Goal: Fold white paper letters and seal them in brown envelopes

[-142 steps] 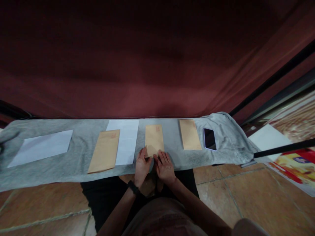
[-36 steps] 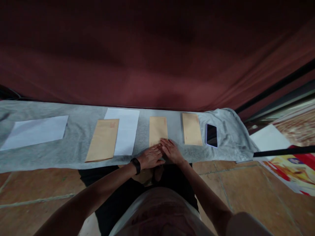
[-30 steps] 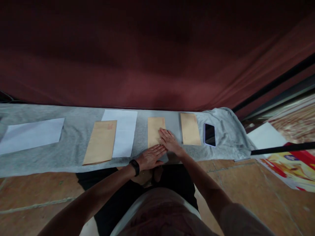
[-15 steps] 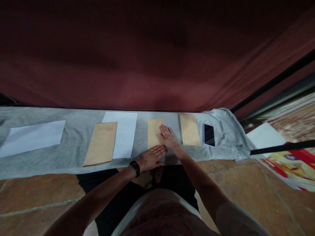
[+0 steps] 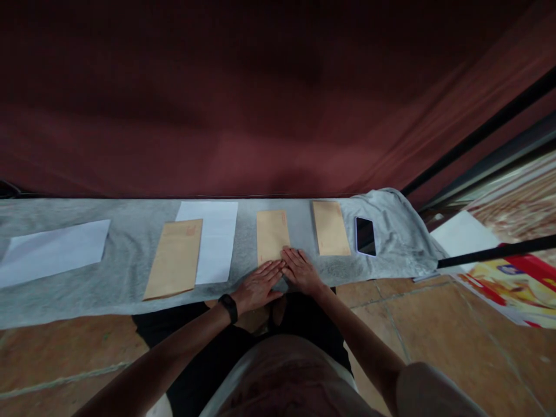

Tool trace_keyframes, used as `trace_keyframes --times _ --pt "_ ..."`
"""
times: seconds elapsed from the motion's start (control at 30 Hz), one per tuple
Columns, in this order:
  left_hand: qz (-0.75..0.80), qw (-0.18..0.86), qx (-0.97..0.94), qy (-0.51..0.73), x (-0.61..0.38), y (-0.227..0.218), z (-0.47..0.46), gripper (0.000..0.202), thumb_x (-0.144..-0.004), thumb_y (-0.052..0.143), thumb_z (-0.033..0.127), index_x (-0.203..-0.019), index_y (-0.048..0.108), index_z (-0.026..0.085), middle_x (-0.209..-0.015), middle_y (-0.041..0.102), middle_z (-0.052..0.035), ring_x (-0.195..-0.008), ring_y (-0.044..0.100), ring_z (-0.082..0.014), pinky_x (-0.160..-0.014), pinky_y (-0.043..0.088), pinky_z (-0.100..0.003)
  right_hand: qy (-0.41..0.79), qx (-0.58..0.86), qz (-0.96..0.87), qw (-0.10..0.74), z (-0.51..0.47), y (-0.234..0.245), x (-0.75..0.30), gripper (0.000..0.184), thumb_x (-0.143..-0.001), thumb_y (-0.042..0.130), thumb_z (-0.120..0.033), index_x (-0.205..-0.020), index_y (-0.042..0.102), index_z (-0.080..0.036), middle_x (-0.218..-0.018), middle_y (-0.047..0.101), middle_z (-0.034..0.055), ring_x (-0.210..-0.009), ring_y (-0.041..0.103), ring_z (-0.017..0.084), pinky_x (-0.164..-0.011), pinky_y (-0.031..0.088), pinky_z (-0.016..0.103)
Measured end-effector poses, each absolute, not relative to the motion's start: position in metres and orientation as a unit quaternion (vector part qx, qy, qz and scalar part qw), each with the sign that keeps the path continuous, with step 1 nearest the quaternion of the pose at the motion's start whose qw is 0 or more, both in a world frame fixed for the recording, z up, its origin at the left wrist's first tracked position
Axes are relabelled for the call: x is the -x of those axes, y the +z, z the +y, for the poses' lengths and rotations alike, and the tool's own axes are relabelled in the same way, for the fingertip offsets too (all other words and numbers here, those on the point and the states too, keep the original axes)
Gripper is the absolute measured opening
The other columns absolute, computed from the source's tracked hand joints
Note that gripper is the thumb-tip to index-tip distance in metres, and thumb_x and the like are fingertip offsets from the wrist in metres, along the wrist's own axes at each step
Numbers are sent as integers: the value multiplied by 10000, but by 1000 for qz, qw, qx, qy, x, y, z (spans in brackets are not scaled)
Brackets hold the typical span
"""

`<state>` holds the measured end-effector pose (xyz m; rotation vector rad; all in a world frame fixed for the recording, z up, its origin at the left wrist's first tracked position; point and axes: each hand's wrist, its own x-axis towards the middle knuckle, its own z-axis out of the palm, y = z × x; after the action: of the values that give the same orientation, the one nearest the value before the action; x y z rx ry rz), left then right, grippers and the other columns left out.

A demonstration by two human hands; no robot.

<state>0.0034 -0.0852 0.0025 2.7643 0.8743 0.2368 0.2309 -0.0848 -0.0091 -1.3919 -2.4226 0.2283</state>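
Observation:
A tan paper envelope [image 5: 272, 234] with faint red print lies flat in front of me on the grey cloth [image 5: 125, 255]. My left hand [image 5: 259, 285], with a dark watch at the wrist, rests flat on its near edge, fingers stretched out. Beside it my right hand [image 5: 303, 271] lies flat at the envelope's near right corner, fingertips touching those of the left. Neither hand grips anything. The near edge of the envelope is hidden under the fingers.
Left of my hands, another tan envelope [image 5: 174, 260] overlaps a white sheet [image 5: 219, 243]; a further white sheet [image 5: 56, 252] lies far left. To the right are a third envelope [image 5: 332, 229] and a phone [image 5: 365, 236]. A dark red curtain [image 5: 278, 156] hangs behind.
My right hand has slid from the middle of the envelope down toward its near edge, beside the left hand. The left hand stays flat at the near edge. The view has shifted slightly.

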Motion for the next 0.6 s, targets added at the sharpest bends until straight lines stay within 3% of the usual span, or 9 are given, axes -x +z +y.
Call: trace_keyframes --times 0.23,0.43,0.6 --pt "336 96 -933 81 6 1 -96 708 -1016 384 559 -1589 269 160 -1649 320 -115 -1525 294 -217 -1252 272 -402 85 442 -877 167 -112 4 -243 605 -1029 518 -392 -1576 340 -203 -1605 396 117 -1465 413 260 -1242 284 502" --pt "444 56 -888 102 -23 -6 -100 672 -1037 307 494 -1580 280 99 -1629 341 -170 -1534 269 -273 -1255 260 -468 89 446 -871 186 -114 3 -243 547 -1016 556 -371 -1529 431 -229 -1574 451 111 -1446 439 259 -1232 302 518" --pt "478 77 -868 108 -55 -9 -52 614 -1048 242 404 -1597 237 130 -1651 309 -133 -1546 235 -243 -1269 215 -468 94 460 -861 196 -114 -1 -241 462 -1016 552 -328 -1470 512 -253 -1522 523 96 -1426 464 259 -1217 327 532"
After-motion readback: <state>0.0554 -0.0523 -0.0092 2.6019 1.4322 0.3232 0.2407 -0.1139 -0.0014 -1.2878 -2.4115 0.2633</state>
